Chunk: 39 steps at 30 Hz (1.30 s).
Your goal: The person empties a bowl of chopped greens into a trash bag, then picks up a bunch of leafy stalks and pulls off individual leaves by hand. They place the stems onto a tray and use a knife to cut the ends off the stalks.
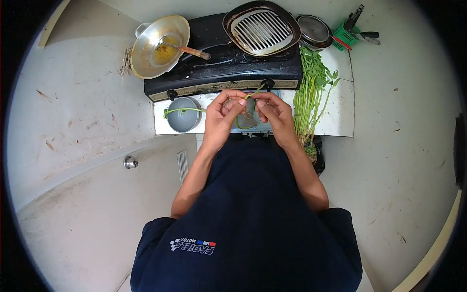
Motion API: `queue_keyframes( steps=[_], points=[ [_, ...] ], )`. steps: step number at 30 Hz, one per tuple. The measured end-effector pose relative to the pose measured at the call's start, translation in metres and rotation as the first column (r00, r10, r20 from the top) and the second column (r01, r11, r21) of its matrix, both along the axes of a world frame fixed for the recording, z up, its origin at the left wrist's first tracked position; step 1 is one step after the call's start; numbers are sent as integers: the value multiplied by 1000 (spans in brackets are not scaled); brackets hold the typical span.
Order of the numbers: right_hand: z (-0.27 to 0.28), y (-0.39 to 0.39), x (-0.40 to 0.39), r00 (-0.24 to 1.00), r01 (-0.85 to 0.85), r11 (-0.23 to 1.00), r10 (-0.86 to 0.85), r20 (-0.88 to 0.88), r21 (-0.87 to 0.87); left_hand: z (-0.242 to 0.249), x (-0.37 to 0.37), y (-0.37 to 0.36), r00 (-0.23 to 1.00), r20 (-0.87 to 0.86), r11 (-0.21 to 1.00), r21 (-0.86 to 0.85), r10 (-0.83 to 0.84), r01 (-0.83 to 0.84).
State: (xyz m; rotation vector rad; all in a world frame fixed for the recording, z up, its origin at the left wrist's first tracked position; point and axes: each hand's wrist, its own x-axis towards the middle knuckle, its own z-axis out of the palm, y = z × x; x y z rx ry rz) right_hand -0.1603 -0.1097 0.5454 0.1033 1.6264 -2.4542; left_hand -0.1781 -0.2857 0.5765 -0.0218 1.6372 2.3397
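A thin green stem [247, 96] is held in front of the dark shirt [253, 194], above the near edge of the white counter [335, 117] and just before the black gas stove [209, 73]. It is pinched between the thumb and fingertips of the left hand [221, 114], and it is pinched likewise by the right hand [276, 114]; the fingertips of both hands are brought near to each other. A longer leafy stalk [190, 110] is stretched from behind the left hand over the grey bowl [182, 126]; whether it is one piece with the pinched stem cannot be told. Below the hands, a bluish tray is partly hidden.

To the right of the stove, a bundle of leafy greens [306, 104] is laid, with its leaves at the far end and its roots toward the person. On the stove, a wok [146, 53] is placed at the left, in which a utensil with a wooden handle [195, 52] is rested. A ridged grill pan [265, 31] is placed at the right. Beyond the greens, a green basket [344, 35] is filled with utensils.
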Motion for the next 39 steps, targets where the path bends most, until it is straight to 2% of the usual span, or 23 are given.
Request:
queue_keyframes(
  steps=[2, 5, 10, 16, 19, 23, 26, 29, 32, 34, 37, 39],
  points=[
    [12, -6, 3, 997, 75, 987, -77, -10, -145, 6, 4, 7, 998, -63, 997, -77, -5, 0],
    [25, -7, 3, 988, 144, 974, -152, -35, -174, 11, 9, 19, 992, -128, 997, -75, 24, -33],
    [25, -1, 3, 978, 162, 985, -168, -124, -54, 6, 13, 25, 990, -140, 1000, -13, 16, -18],
    [22, 4, 5, 978, 143, 990, -144, -153, -20, 6, 13, 27, 999, -38, 999, 14, -28, 29],
    [22, 1, 8, 970, 166, 986, -168, -173, -27, 1, 14, 24, 996, 73, 990, 135, -49, 39],
    [13, -2, 10, 938, 238, 970, -214, -273, 57, 6, 10, 25, 967, 255, 951, 301, -4, -75],
    [8, 8, 9, 946, 297, 955, -290, -142, 26, 1, 3, 14, 956, 291, 932, 342, 18, -122],
    [-35, 33, -1, 963, 268, 914, -247, -106, 306, 1, -2, -1, 951, 296, 895, 397, 87, -206],
    [-88, 49, 3, 976, 213, 812, -197, -90, 543, 11, -8, -18, 952, 285, 855, 459, 114, -240],
    [-122, 55, 11, 989, 137, 751, -144, -43, 646, 16, -9, -29, 948, 294, 815, 514, 125, -267],
    [-154, 58, 29, 992, -4, 703, -86, 91, 712, 24, -9, -44, 930, 336, 740, 585, 151, -332],
    [-169, 57, 37, 996, -25, 674, -44, 74, 739, 28, -7, -52, 933, 329, 665, 666, 143, -337]
  ],
)
